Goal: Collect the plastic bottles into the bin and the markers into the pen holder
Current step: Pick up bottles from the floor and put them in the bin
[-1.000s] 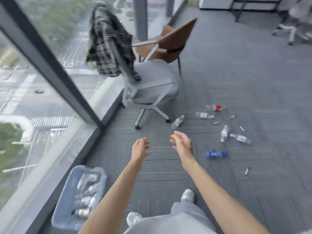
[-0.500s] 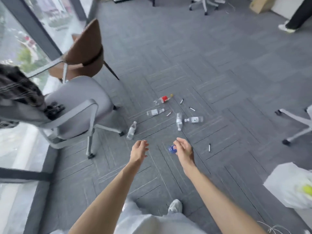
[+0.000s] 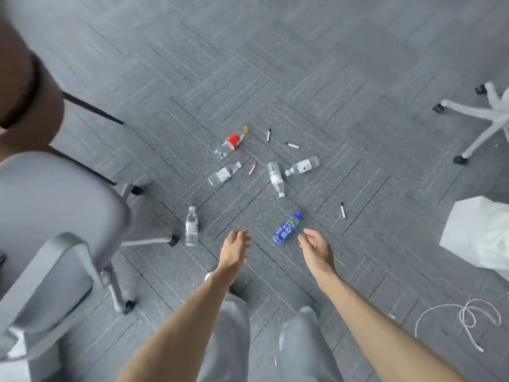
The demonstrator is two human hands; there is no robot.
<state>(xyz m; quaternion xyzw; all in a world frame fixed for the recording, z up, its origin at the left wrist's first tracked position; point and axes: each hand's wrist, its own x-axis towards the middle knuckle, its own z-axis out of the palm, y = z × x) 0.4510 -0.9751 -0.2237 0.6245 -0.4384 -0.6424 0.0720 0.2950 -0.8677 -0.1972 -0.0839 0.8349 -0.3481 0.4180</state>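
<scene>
Neither hand held anything. The left hand [image 3: 234,249] and the right hand [image 3: 316,252] hung over the carpet with fingers relaxed and loosely bent, palms turned partly toward each other.

The blue-labelled bottle [image 3: 286,228] lay on its side between them, just off the right hand's fingertips, with its blue cap pointing away from the person. A clear water bottle [image 3: 191,227] lay out to the left of the left hand, near the base of the grey office chair [image 3: 55,216].

Well ahead of both hands lay a red-labelled bottle [image 3: 231,142], a cluster of clear bottles [image 3: 275,175] and a red-capped marker [image 3: 253,168]. A black-capped marker [image 3: 342,210] lay ahead of the right hand and to its right. Neither the bin nor the pen holder was in view.

The blue-labelled bottle would probably handle as a light, thin-walled thing. It would likely dent under a hard squeeze, feel slick over the film label, and roll if nudged. Whether it held any liquid could not be told.

The surest hold looked to be a wrap around the labelled middle, with fingers across its length. A hold at the stiffer neck below the cap would also serve.

The markers, slim and rigid and lying low on the carpet, would call for a fingertip pinch at mid-barrel.
</scene>
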